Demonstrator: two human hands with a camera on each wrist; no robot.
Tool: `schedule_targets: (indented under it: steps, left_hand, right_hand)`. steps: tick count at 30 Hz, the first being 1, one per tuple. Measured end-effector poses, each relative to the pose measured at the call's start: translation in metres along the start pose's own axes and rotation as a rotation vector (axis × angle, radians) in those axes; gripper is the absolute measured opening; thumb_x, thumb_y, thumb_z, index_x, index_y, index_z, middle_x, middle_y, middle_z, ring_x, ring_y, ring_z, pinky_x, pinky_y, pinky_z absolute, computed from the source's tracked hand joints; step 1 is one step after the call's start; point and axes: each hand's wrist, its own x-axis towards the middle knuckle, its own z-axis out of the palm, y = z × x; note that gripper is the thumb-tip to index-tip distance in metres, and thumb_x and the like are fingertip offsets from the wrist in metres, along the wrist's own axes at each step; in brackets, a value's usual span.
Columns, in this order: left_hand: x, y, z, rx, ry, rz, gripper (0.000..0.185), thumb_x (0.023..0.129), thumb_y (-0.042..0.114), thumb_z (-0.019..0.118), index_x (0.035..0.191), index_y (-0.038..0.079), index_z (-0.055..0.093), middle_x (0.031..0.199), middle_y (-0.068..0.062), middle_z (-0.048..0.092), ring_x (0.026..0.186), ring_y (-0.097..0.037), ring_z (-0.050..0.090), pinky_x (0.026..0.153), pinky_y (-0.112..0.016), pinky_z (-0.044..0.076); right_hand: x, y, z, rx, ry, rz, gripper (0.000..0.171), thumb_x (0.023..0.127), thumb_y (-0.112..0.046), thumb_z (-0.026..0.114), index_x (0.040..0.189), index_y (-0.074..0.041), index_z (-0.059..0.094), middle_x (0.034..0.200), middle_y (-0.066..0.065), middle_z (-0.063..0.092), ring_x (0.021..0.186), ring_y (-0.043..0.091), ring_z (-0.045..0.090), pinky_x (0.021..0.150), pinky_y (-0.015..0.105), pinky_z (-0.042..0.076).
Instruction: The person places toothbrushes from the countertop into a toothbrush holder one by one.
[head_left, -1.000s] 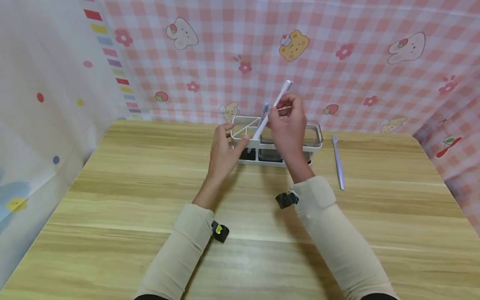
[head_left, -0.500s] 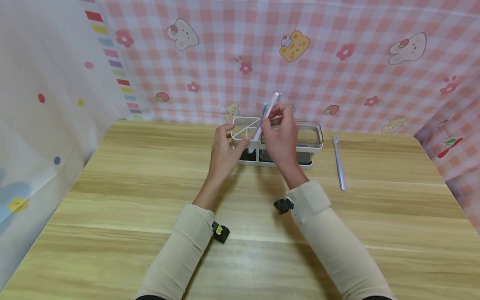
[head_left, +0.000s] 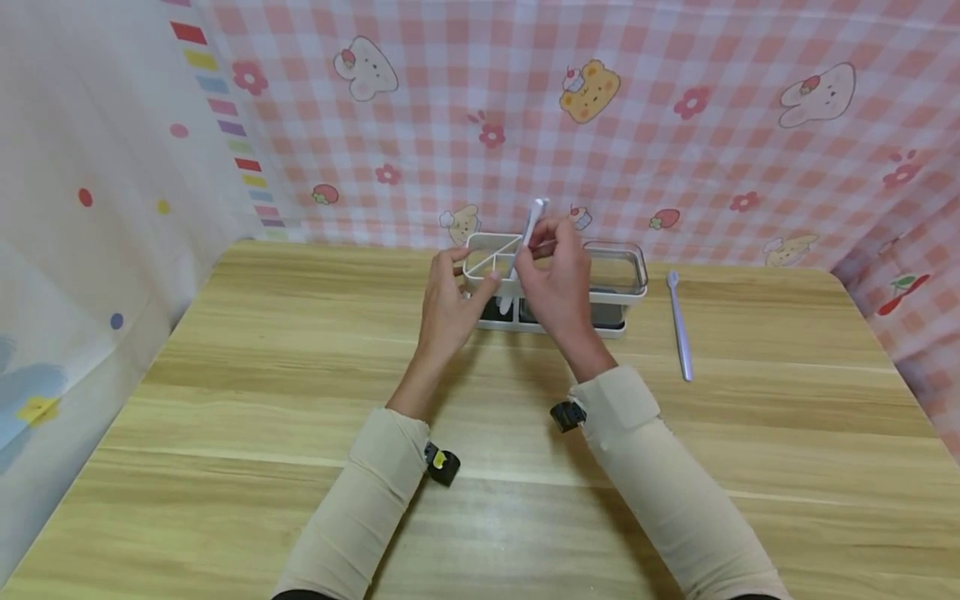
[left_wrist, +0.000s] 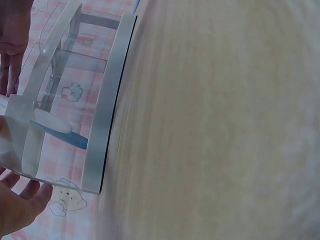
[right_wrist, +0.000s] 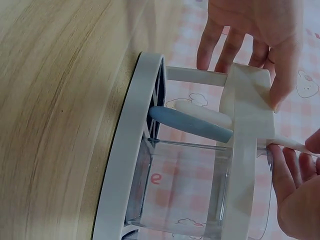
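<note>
Pink checked cloth hangs behind the wooden table [head_left: 300, 375], where at the far middle my left hand [head_left: 447, 305] grips the white holder [head_left: 491, 254] while my right hand [head_left: 558, 279] pinches a white toothbrush [head_left: 534, 218] standing in its compartment, a lilac toothbrush [head_left: 679, 329] lying right.

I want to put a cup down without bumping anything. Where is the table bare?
The table is bare left of the left hand, between the sleeves, and right of the purple toothbrush. It is crowded at the rack, where both hands work, the right hand holding a white toothbrush.
</note>
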Motion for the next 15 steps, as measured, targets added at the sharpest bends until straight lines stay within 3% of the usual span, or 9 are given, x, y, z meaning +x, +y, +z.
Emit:
schedule_targets:
  steps: [8,15]
  left_hand:
    - [0.0004,-0.0009,0.0001,0.006,0.001,-0.004,0.056,0.093,0.032,0.069,0.137,0.004,0.047,0.135,-0.013,0.051,0.116,-0.026,0.056,0.095,-0.038,0.049]
    - [0.0003,0.0003,0.0003,0.001,0.004,0.003,0.056,0.093,0.030,0.069,0.136,0.004,0.048,0.135,-0.013,0.051,0.116,-0.027,0.056,0.094,-0.038,0.050]
  right_hand:
    - [-0.0001,-0.0018,-0.0033,-0.040,-0.073,0.111,0.020,0.089,0.004,0.063,0.107,0.001,0.054,0.101,0.013,0.062,0.090,0.021,0.061,0.072,0.027,0.052]
    - [0.0016,-0.0021,-0.0057,-0.082,-0.098,0.116,0.019,0.088,0.002,0.064,0.105,0.002,0.056,0.098,0.014,0.065,0.089,0.023,0.062,0.074,0.031,0.051]
